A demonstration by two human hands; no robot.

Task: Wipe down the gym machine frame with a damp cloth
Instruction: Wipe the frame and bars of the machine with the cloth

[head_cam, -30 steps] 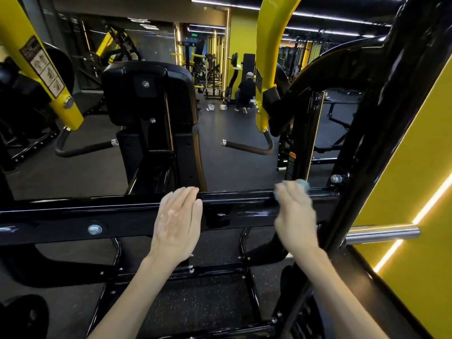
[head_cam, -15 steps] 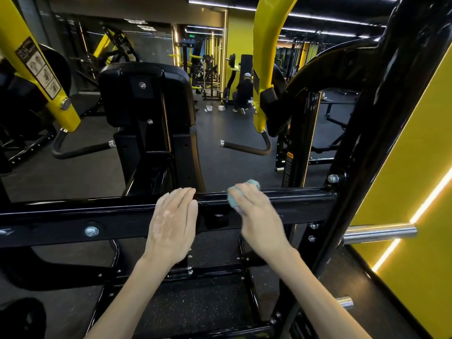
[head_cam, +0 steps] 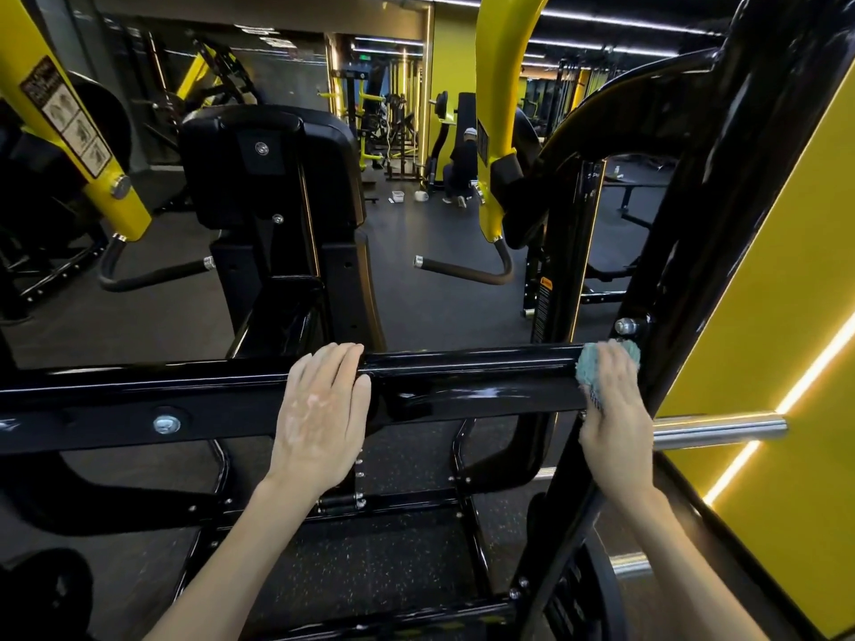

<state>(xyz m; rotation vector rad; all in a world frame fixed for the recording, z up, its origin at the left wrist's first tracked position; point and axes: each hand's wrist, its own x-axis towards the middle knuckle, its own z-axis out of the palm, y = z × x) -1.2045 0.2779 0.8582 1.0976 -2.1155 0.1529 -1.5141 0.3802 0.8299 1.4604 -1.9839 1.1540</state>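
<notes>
A glossy black horizontal frame bar (head_cam: 462, 377) of the gym machine runs across the middle of the view. My left hand (head_cam: 324, 409) rests flat on the bar near its centre, fingers straight over the top edge. My right hand (head_cam: 610, 409) presses a blue-green cloth (head_cam: 590, 370) against the bar's right end, where it meets the black slanted upright (head_cam: 721, 252). The cloth bunches under my fingers and shows at their left side and tips.
Behind the bar stand a black padded seat back (head_cam: 268, 168) and two yellow lever arms (head_cam: 69, 131) with black handles (head_cam: 462, 270). A chrome peg (head_cam: 721, 430) sticks out at right beside a yellow wall. A person crouches far back on the dark floor.
My right hand slid the cloth left along the bar, then back right to the end by the upright. My left hand stayed in place on the bar.
</notes>
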